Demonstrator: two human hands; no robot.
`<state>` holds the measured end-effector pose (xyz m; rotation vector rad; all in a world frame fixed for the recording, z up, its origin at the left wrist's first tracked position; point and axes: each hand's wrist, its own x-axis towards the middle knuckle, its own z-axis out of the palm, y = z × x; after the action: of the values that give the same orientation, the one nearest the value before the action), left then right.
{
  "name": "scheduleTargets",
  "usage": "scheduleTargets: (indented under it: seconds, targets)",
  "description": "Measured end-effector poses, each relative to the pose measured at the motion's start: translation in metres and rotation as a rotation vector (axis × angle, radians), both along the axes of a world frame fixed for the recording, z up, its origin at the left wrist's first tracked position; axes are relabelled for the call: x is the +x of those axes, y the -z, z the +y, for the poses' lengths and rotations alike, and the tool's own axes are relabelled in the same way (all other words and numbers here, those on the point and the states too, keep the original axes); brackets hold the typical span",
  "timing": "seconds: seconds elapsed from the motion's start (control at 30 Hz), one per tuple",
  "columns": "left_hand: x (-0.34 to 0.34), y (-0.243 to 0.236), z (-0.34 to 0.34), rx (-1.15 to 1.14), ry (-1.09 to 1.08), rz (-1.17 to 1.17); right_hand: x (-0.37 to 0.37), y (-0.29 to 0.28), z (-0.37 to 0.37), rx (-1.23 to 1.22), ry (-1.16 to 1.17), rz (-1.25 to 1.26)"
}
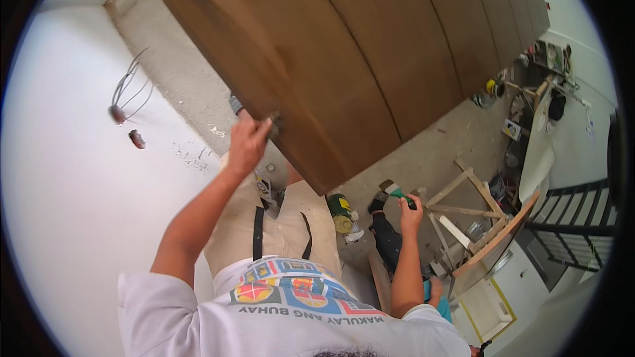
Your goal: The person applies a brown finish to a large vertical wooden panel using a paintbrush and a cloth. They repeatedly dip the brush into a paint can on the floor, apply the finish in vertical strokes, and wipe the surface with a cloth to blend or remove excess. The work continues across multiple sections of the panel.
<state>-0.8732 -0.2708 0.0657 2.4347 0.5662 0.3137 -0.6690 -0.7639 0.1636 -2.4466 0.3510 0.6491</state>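
A large brown wooden panel [357, 92] with dark grooves lies in front of me, a corner pointing toward me. My left hand [248, 145] is closed on a small dark rag [275, 123], crumpled and partly hidden by the fingers, pressed to the panel near its left edge. Streaks of lighter and darker brown run over the surface there. Off to the right, apart from the panel, my right hand [411, 210] grips a paintbrush [395, 192] with a green and black handle, bristles pointing up and left.
Below the panel's near corner stands a green and yellow can [340, 213]. A wooden frame [466, 208] is at the right, by another person's dark-clothed leg [385, 238]. Wires [129, 92] stick out of the white wall [73, 178]. Black railings [572, 218] stand far right.
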Motion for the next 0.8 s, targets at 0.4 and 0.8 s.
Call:
scheduleTargets:
  seconds: [0.4, 0.8]
  targets:
    - [-0.018, -0.022, -0.224, -0.161, 0.244, 0.061, -0.019, 0.013, -0.123, 0.011, 0.011, -0.033]
    - [-0.030, -0.021, -0.225, -0.202, 0.437, 0.095, -0.036, 0.014, -0.144, 0.008, 0.136, 0.023]
